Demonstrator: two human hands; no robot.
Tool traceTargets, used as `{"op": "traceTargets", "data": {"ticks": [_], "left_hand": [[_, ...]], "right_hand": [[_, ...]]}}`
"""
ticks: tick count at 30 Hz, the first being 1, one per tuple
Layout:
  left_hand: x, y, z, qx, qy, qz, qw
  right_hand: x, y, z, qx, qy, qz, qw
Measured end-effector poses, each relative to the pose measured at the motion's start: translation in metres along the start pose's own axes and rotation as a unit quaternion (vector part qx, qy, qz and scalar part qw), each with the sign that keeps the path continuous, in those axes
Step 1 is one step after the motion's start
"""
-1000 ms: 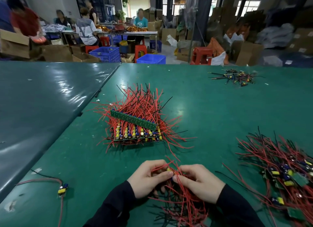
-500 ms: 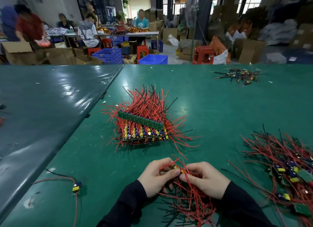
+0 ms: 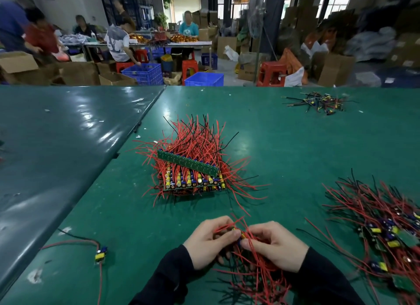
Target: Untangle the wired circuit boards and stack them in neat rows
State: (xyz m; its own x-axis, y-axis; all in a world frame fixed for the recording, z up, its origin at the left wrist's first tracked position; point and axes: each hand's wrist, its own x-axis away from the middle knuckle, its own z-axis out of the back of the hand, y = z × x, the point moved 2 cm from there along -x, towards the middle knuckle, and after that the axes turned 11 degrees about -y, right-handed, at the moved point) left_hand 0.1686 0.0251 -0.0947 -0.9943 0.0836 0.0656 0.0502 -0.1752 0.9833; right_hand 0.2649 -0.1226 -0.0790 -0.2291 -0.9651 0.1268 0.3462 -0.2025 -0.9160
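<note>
At the near left of the green surface (image 3: pixel 284 145) lies a lone board (image 3: pixel 100 255), its red and black leads trailing off; small and light, it would lift by the leads alone, though taking it by the board edges looks safer for the solder joints. Further in, at the centre, stands the stack (image 3: pixel 193 182) of boards in tidy rows, wires bristling outward, with a bare green strip (image 3: pixel 187 164) lying tilted across its top. It is probably easy to topple, so each new board wants setting down gently.

Below the stack, the left hand (image 3: pixel 205 243) has its grip closed, thumb and fingers pinching a small board (image 3: pixel 237 233) and some red wires of the bundle (image 3: pixel 254 275) under both hands. The right hand (image 3: pixel 276 246) pinches the same board from the other side. The wires are thin, springy and prone to snag, so easing them apart should serve better than tugging.

To the right sprawls the tangle (image 3: pixel 384 227) not yet sorted; far back right sits a smaller heap (image 3: pixel 318 102).

Beyond the surface, the room is a workshop with people at tables, blue crates (image 3: pixel 204 79), red stools (image 3: pixel 271 73) and cardboard boxes (image 3: pixel 336 69).
</note>
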Motion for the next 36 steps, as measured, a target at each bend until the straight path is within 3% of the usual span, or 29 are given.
{"op": "traceTargets", "data": {"ticks": [7,15,21,27,30,32,36], "left_hand": [[0.012,0.016,-0.005,0.046,-0.083,-0.021,0.995],[0.018,0.017,-0.002,0.108,-0.101,-0.042,0.988],[0.022,0.014,-0.003,0.255,-0.151,-0.054,0.954],[0.015,0.01,0.013,0.231,0.004,0.002,0.973],[0.014,0.008,0.024,0.239,0.116,0.012,0.964],[0.014,0.009,0.027,0.27,0.188,0.006,0.944],[0.019,0.011,0.043,0.295,0.302,-0.032,0.906]], "right_hand": [[0.007,-0.013,-0.005,-0.088,-0.051,0.016,0.995],[0.011,-0.025,-0.015,-0.172,-0.081,0.013,0.982],[0.01,-0.026,-0.017,-0.22,-0.087,0.013,0.972],[0.021,-0.023,0.007,-0.188,-0.048,-0.039,0.98],[0.024,-0.019,0.021,-0.202,0.045,-0.092,0.974],[0.026,-0.014,0.032,-0.1,0.121,-0.126,0.979],[0.032,-0.015,0.05,0.116,0.172,-0.172,0.963]]}}
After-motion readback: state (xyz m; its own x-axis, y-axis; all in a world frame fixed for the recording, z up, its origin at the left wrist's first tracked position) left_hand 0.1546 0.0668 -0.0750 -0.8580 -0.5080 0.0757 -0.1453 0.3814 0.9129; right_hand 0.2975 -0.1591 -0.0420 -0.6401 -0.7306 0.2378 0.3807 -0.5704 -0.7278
